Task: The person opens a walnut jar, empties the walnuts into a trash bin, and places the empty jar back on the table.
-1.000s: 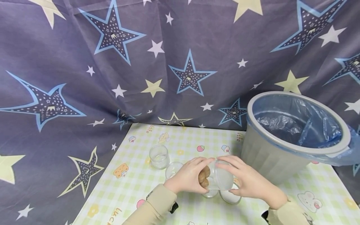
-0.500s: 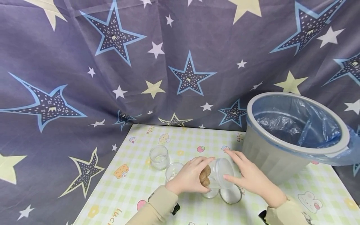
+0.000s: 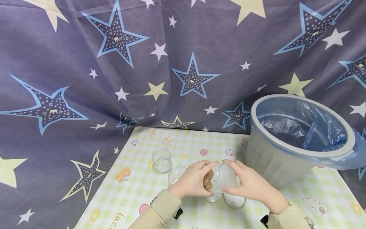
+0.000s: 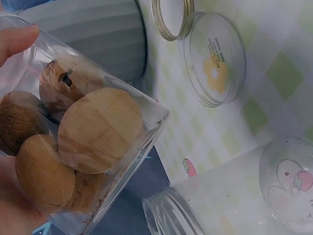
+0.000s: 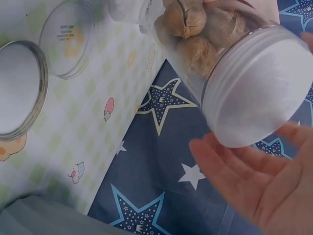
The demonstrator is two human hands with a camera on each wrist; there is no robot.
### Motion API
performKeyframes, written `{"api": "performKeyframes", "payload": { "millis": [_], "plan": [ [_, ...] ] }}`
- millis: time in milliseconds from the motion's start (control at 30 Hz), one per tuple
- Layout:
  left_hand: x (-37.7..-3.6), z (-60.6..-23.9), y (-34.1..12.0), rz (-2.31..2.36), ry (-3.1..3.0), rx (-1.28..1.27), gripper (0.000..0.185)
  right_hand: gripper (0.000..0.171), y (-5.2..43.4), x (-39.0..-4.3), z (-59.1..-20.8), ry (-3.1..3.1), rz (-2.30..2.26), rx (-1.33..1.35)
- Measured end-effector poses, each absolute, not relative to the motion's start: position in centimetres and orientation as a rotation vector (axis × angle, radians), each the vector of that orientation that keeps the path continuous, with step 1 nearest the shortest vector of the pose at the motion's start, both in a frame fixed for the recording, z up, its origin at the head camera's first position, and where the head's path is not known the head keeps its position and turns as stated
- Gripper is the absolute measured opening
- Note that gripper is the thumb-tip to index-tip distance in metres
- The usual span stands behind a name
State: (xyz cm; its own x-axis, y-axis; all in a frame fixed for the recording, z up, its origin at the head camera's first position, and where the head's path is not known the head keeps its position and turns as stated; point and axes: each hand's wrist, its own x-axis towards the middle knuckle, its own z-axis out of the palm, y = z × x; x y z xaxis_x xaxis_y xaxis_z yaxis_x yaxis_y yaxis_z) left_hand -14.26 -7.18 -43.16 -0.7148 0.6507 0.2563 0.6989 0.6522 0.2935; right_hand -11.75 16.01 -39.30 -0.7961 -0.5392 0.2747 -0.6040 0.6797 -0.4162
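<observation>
My left hand [image 3: 193, 179] grips a clear jar [image 4: 155, 115] that lies tipped on its side above the table. Inside it are several cracked brown nuts [image 4: 100, 129] that look like walnuts. A translucent white lid [image 5: 264, 93] covers the jar's right end. My right hand [image 3: 251, 183] has thumb and fingers spread around the edge of that lid, holding it from the right. In the right wrist view these fingers lie along the lower rim. Below the jar, a clear round lid [image 4: 215, 61] and a silver-rimmed lid [image 5: 22, 90] rest on the tablecloth.
Two clear jars [image 3: 162, 161] stand to the left of my hands, the nearer one partly hidden by the left hand. A large grey bin [image 3: 271, 162] with a blue liner [image 3: 286, 127] stands at the right. A star-patterned curtain [image 3: 137, 79] hangs behind the table.
My right hand let its fingers off the lid half a second ago and now has them around its edge again. The left hand and the jar stay nearly still.
</observation>
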Motion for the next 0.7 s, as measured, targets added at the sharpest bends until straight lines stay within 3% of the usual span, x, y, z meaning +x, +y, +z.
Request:
{"api": "performKeyframes", "payload": {
  "millis": [433, 567, 700],
  "plan": [
    [-14.2, -42.9, -7.3, -0.684, -2.753, -1.149, 0.100, 0.100, 16.7, -12.4, -39.5, -2.333, 0.577, 1.360],
    [-14.2, -42.8, -7.4, -0.710, -2.753, -1.148, 0.100, 0.103, 17.0, -12.2, -39.4, -2.419, 0.576, 1.303],
    [-14.2, -42.7, -7.4, -0.715, -2.743, -1.152, 0.100, 0.091, 17.2, -12.0, -39.2, -2.546, 0.636, 1.125]
  ]
}}
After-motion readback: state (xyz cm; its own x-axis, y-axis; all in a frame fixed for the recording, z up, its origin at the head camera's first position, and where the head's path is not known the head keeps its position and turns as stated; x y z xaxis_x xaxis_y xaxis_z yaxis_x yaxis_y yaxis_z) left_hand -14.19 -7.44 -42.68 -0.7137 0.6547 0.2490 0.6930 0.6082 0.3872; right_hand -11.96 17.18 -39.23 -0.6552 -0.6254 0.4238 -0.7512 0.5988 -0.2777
